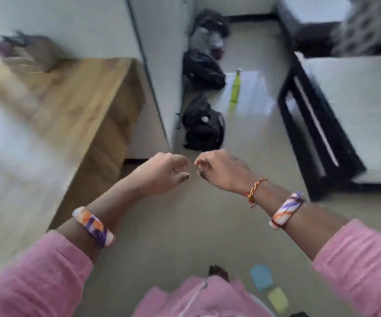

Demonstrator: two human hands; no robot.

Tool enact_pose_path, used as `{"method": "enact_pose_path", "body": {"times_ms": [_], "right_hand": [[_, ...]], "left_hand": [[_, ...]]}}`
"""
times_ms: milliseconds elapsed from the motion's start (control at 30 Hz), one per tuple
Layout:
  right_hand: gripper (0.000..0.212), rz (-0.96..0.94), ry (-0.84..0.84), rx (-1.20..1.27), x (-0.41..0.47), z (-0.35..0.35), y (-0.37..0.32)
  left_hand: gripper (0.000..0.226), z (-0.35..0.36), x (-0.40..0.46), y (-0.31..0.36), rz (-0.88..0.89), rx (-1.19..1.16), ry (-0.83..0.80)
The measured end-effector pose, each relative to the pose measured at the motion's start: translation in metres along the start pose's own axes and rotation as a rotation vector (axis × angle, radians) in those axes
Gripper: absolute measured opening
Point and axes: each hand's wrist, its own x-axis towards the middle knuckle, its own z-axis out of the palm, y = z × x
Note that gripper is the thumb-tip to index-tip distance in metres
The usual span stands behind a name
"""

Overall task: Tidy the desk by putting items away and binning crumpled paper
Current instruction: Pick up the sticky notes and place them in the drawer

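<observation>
From the head view, both hands are hanging in front of the person over the floor, just right of the table's [75, 106] near corner. The left hand [162, 173] and right hand [221, 170] are nearly meeting at the fingertips, each with a released grip, the fingers loosely curled and holding nothing. No crumpled paper is showing; the table top is blurring out at its far left. Blue and yellow sticky notes [268, 287] are lying on the floor well below the table, near the person's feet. A green bottle [236, 88] is standing on the floor, right of the table, beside black bags [202, 126]. I judge the risk is that the notes get stepped on or left behind, since the view is swinging away from them.
</observation>
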Motion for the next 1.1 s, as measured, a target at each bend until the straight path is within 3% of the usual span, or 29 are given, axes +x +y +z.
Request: {"method": "enact_pose_path", "body": {"times_ms": [233,600,867,1100], "right_hand": [[0.026,0.62,0.226,0.138,-0.133,0.053,0.057],[0.022,1.424,0.584,0.403,-0.356,0.167,-0.004],[0.024,1.768,0.787,0.429,-0.442,0.2,-0.042],[0.029,1.864,0.824,0.529,-0.49,0.216,-0.036]], "left_hand": [[0.028,0.088,0.041,0.072,0.547,0.174,-0.429],[0.027,0.214,-0.044,0.187,1.121,0.393,-0.92],[0.031,0.276,-0.13,0.275,1.447,0.503,-1.115],[0.031,0.324,-0.173,0.328,1.508,0.564,-1.151]]}}
